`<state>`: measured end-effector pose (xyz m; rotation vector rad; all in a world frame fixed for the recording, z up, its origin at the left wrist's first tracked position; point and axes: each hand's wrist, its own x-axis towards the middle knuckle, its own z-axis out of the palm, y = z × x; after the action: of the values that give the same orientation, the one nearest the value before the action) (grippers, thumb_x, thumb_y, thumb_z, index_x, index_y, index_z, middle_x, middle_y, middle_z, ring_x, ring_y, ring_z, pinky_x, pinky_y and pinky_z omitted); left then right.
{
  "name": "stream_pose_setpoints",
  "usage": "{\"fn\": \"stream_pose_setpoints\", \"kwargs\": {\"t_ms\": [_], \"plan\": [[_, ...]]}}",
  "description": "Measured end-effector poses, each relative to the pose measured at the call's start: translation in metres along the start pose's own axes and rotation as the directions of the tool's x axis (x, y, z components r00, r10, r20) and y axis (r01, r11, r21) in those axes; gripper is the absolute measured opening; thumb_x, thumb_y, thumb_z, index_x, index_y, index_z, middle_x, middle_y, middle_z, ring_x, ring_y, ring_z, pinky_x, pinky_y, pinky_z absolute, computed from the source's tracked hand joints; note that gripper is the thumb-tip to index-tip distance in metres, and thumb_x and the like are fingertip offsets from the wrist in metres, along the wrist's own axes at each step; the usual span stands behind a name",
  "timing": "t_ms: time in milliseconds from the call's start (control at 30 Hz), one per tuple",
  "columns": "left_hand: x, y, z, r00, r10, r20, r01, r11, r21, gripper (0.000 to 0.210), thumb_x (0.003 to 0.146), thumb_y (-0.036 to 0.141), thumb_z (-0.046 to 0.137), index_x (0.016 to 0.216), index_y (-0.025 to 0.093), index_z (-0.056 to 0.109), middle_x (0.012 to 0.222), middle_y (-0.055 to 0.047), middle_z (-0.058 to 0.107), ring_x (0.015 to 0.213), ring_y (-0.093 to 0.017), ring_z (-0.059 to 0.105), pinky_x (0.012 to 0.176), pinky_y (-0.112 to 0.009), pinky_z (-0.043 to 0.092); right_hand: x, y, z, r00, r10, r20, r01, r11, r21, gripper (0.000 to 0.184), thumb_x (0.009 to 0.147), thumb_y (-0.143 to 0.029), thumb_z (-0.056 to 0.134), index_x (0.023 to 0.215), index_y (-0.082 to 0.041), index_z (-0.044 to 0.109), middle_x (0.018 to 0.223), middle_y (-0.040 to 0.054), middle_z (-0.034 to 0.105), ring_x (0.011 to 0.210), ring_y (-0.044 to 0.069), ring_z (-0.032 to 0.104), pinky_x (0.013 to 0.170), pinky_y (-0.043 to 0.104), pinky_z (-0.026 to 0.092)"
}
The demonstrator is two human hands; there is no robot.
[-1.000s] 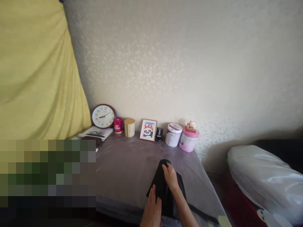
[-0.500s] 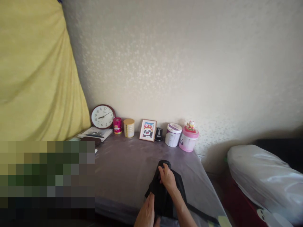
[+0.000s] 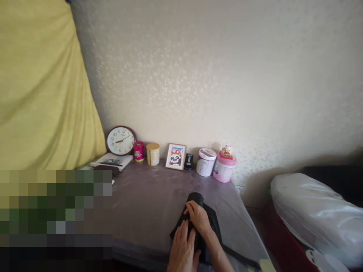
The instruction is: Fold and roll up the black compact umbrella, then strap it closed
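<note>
A black fabric item (image 3: 214, 223), folded over on itself and looking like a soft bag, lies on the near part of the covered table. One long black strap (image 3: 241, 257) trails from it toward the lower right. My right hand (image 3: 197, 218) rests on its upper part, fingers curled in and closed on the fabric. Lower down and to the left, my left hand (image 3: 183, 245) lies on the same fabric with its fingers stretched out. The underside of the item and part of its middle are hidden by my hands and forearm.
Along the wall stand a clock (image 3: 121, 140), a pink can (image 3: 138, 152), a yellow-lidded tin (image 3: 153, 155), a panda picture frame (image 3: 176, 156), a white tub (image 3: 206, 162) and a pink jar (image 3: 224, 169). The grey table cover (image 3: 147, 204) ends beside a plastic-wrapped bundle (image 3: 314, 204).
My left hand has moved up from the item's left side onto its top, fingers spreading over the fabric. My right hand has shifted slightly down. The view has turned a little.
</note>
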<state>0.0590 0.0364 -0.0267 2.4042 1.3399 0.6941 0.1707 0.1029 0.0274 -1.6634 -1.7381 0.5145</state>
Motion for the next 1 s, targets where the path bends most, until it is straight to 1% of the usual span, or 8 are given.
{"fn": "stream_pose_setpoints", "kwargs": {"t_ms": [133,200,300,400,467,700,900,1000], "plan": [[0.0,-0.003,0.01,0.996,-0.061,0.063,0.064,0.997,-0.032,0.058,0.078,0.031,0.05,0.132,0.016,0.037,0.146,-0.014,0.024,0.132,-0.03,0.025,0.106,-0.042,0.031,-0.012,0.003,-0.002,0.997,-0.075,0.005,0.075,0.993,0.089,0.026,0.087,-0.031,0.038,0.089,-0.024,0.064,0.07,-0.0015,0.069,0.065,0.014,0.064,0.063,0.022,0.045],[0.0,-0.003,0.012,0.995,-0.075,0.07,0.076,0.997,-0.018,0.063,0.077,0.026,0.049,0.136,0.013,0.03,0.147,-0.014,0.021,0.134,-0.028,0.022,0.108,-0.04,0.029,-0.021,0.008,-0.004,0.99,-0.135,-0.034,0.138,0.984,0.114,0.027,0.088,-0.032,0.04,0.094,-0.024,0.064,0.076,0.0,0.069,0.071,0.014,0.064,0.069,0.023,0.047],[0.002,-0.003,0.017,0.992,-0.089,0.093,0.088,0.996,0.015,0.072,0.074,0.022,0.049,0.139,0.01,0.021,0.147,-0.015,0.018,0.134,-0.028,0.019,0.109,-0.04,0.027,-0.033,0.019,-0.005,0.957,-0.275,-0.096,0.282,0.958,0.061,0.026,0.089,-0.029,0.042,0.097,-0.023,0.065,0.089,0.0034,0.069,0.086,0.015,0.062,0.081,0.027,0.048],[0.003,-0.004,0.022,0.991,-0.1,0.085,0.096,0.994,0.05,0.072,0.074,0.019,0.049,0.139,0.009,0.019,0.147,-0.016,0.018,0.134,-0.028,0.018,0.109,-0.04,0.026,-0.036,0.031,-0.004,0.908,-0.412,-0.08,0.413,0.911,-0.013,0.026,0.089,-0.026,0.041,0.102,-0.022,0.064,0.102,0.0056,0.067,0.105,0.018,0.056,0.092,0.033,0.045],[0.003,-0.005,0.025,0.99,-0.12,0.08,0.114,0.991,0.071,0.071,0.075,0.018,0.05,0.138,0.008,0.021,0.146,-0.018,0.018,0.134,-0.029,0.019,0.109,-0.04,0.027,-0.031,0.039,-0.002,0.887,-0.457,-0.067,0.453,0.889,-0.066,0.027,0.09,-0.025,0.041,0.103,-0.022,0.064,0.107,0.0063,0.066,0.113,0.019,0.051,0.098,0.039,0.04],[0.004,-0.005,0.027,0.978,-0.173,0.114,0.165,0.983,0.078,0.072,0.077,0.025,0.053,0.139,0.012,0.019,0.145,-0.019,0.02,0.132,-0.031,0.024,0.106,-0.043,0.031,0.011,0.06,0.004,0.911,-0.411,-0.041,0.397,0.899,-0.183,0.032,0.091,-0.027,0.036,0.105,-0.023,0.064,0.112,0.0053,0.065,0.119,0.02,0.047,0.104,0.05,0.028],[0.006,-0.005,0.022,0.967,-0.199,0.16,0.193,0.98,0.052,0.072,0.077,0.022,0.051,0.139,0.014,0.017,0.146,-0.017,0.018,0.132,-0.032,0.023,0.106,-0.045,0.029,0.047,0.079,0.007,0.935,-0.333,-0.119,0.309,0.933,-0.183,0.035,0.09,-0.028,0.033,0.104,-0.021,0.065,0.115,0.0068,0.063,0.118,0.02,0.049,0.1,0.042,0.035],[0.007,-0.004,0.022,0.962,-0.21,0.173,0.204,0.978,0.049,0.072,0.076,0.022,0.051,0.139,0.014,0.018,0.146,-0.017,0.017,0.133,-0.032,0.021,0.106,-0.045,0.029,0.052,0.079,-0.001,0.941,-0.249,-0.228,0.2,0.956,-0.215,0.036,0.089,-0.031,0.033,0.105,-0.019,0.064,0.114,0.0091,0.063,0.112,0.021,0.054,0.098,0.042,0.038]]}}
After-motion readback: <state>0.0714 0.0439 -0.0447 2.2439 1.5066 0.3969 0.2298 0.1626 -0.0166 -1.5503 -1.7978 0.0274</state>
